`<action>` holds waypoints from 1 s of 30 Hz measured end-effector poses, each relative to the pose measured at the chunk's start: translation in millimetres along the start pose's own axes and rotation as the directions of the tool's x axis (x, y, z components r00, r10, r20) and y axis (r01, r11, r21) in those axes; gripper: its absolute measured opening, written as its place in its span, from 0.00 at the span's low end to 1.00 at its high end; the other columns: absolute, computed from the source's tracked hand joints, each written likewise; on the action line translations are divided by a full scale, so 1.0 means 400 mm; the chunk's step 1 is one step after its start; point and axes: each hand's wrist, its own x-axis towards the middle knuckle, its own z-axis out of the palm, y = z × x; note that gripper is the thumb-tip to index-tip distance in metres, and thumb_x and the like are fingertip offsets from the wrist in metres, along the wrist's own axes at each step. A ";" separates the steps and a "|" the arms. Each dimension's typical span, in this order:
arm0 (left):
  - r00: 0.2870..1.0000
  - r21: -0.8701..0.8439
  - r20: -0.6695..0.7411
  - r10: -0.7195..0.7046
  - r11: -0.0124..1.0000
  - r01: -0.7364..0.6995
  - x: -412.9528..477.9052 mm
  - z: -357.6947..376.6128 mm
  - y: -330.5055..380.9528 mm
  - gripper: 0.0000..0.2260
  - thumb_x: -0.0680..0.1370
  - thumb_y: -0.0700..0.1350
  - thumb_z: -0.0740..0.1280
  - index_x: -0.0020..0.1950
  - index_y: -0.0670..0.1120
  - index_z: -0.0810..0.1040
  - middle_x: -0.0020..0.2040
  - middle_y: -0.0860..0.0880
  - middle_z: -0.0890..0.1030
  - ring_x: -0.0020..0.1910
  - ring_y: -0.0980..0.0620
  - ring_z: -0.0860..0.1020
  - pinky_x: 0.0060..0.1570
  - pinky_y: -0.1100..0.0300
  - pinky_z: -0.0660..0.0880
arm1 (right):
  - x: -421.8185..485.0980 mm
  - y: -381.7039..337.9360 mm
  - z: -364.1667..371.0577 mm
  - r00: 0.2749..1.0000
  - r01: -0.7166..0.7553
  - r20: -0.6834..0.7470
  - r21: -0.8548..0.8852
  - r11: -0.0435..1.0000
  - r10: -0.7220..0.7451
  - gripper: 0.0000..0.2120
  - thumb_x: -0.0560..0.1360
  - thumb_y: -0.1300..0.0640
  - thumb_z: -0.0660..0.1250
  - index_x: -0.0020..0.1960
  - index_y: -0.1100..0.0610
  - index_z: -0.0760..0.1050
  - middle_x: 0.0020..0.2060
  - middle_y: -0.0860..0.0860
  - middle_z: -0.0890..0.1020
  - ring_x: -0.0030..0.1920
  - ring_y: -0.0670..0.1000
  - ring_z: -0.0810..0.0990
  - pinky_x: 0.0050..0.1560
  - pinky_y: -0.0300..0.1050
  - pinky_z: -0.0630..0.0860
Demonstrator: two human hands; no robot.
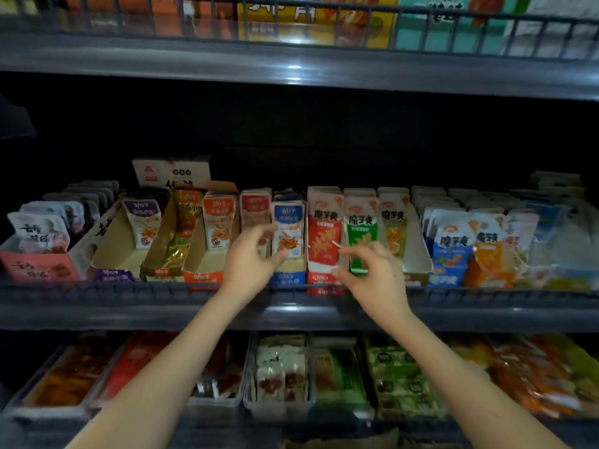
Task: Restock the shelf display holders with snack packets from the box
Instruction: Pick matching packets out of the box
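A row of cardboard display holders stands on the middle shelf, each with upright snack packets. My left hand hovers with loosely curled fingers in front of the dark red packets, its thumb at the blue packets; it holds nothing. My right hand is just right of it, fingers loosely bent in front of the red packets and green packets, also holding nothing. Both hands are blurred. The purple holder and orange holder at the left are only partly filled.
A wire rail runs along the shelf's front edge. Blue and orange packets crowd the right side, pink and white ones the left. The shelf below holds trays of snacks. Another shelf hangs close overhead.
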 end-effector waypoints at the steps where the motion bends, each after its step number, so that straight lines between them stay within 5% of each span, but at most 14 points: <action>1: 0.999 -0.033 0.031 -0.003 0.999 0.004 -0.045 0.000 0.013 0.17 0.73 0.46 0.73 0.60 0.50 0.76 0.56 0.54 0.76 0.56 0.54 0.75 0.55 0.59 0.73 | -0.044 0.010 -0.019 0.999 -0.022 0.027 0.036 0.999 0.021 0.16 0.68 0.53 0.76 0.55 0.51 0.80 0.46 0.46 0.77 0.46 0.47 0.76 0.50 0.45 0.74; 4: 0.993 -0.120 0.119 -0.015 0.992 0.029 -0.189 0.017 0.047 0.10 0.74 0.43 0.71 0.54 0.52 0.77 0.50 0.54 0.78 0.49 0.58 0.77 0.47 0.69 0.73 | -0.193 0.053 -0.060 0.989 -0.092 0.123 0.119 0.989 0.077 0.14 0.69 0.54 0.75 0.54 0.50 0.79 0.44 0.43 0.75 0.41 0.41 0.74 0.44 0.35 0.69; 8: 0.958 -0.169 0.278 -0.065 0.979 0.115 -0.397 0.084 0.061 0.06 0.75 0.40 0.70 0.51 0.48 0.79 0.42 0.55 0.79 0.40 0.62 0.77 0.42 0.73 0.72 | -0.409 0.148 -0.071 0.940 -0.239 0.286 0.154 0.959 0.189 0.11 0.69 0.56 0.75 0.50 0.47 0.79 0.42 0.41 0.76 0.41 0.42 0.76 0.44 0.33 0.72; 16: 0.800 0.062 0.545 -0.249 0.964 0.258 -0.762 0.282 -0.082 0.07 0.76 0.43 0.68 0.54 0.51 0.78 0.46 0.56 0.79 0.46 0.58 0.77 0.45 0.67 0.72 | -0.785 0.389 -0.017 0.626 -0.615 0.550 -0.088 0.784 0.553 0.08 0.72 0.55 0.72 0.51 0.52 0.79 0.45 0.47 0.81 0.44 0.45 0.79 0.47 0.40 0.74; 22: 0.861 0.336 0.479 -0.173 0.942 0.002 -0.930 0.392 -0.224 0.13 0.68 0.37 0.74 0.52 0.44 0.82 0.47 0.46 0.83 0.45 0.42 0.80 0.46 0.53 0.75 | -0.970 0.520 0.069 0.444 -0.684 0.588 -0.265 0.680 0.676 0.18 0.73 0.57 0.71 0.62 0.57 0.76 0.55 0.52 0.82 0.56 0.51 0.79 0.54 0.41 0.73; 24: 0.869 0.417 0.476 -0.136 0.905 -0.087 -0.962 0.414 -0.276 0.13 0.69 0.41 0.69 0.53 0.44 0.81 0.49 0.45 0.82 0.49 0.41 0.80 0.55 0.49 0.72 | -1.010 0.556 0.108 0.401 -0.690 0.595 -0.304 0.657 0.697 0.20 0.74 0.56 0.70 0.64 0.58 0.74 0.57 0.53 0.81 0.57 0.52 0.79 0.56 0.42 0.74; 27: 0.839 0.502 0.514 -0.182 0.856 -0.122 -0.985 0.442 -0.338 0.19 0.73 0.48 0.61 0.62 0.45 0.76 0.62 0.40 0.77 0.63 0.39 0.73 0.68 0.43 0.61 | -1.034 0.598 0.164 0.415 -0.673 0.558 -0.343 0.655 0.719 0.23 0.74 0.53 0.70 0.67 0.57 0.71 0.61 0.53 0.79 0.60 0.52 0.78 0.58 0.44 0.74; 30: 0.795 0.530 0.560 -0.232 0.839 -0.128 -0.988 0.465 -0.369 0.23 0.75 0.52 0.58 0.70 0.47 0.69 0.69 0.38 0.70 0.69 0.38 0.67 0.73 0.44 0.51 | -1.014 0.634 0.219 0.552 -0.584 0.481 -0.362 0.727 0.682 0.23 0.75 0.48 0.68 0.67 0.56 0.71 0.62 0.52 0.77 0.61 0.52 0.76 0.58 0.45 0.73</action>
